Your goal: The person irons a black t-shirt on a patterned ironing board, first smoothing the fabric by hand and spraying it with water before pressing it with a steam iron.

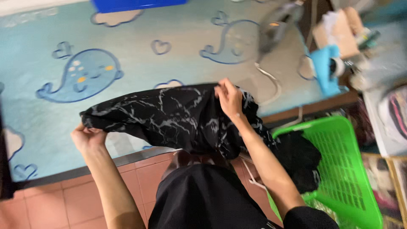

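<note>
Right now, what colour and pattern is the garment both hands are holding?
Black with thin white marble-like veins; the garment shows best in the head view.

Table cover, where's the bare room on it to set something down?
Bare patches: between the whale print and the blue bin, and left of the garment. Crowded: the right end, with the iron, its cord and clutter.

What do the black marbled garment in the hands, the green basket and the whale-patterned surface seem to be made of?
Black marbled garment: soft, thin woven or knit fabric, matte; it drapes and creases between the left hand and right hand.
Green basket: rigid moulded plastic, slightly glossy, with slotted walls.
Whale-patterned surface: probably a printed cloth or padded cover, flat and matte; the blur leaves it open.
</note>
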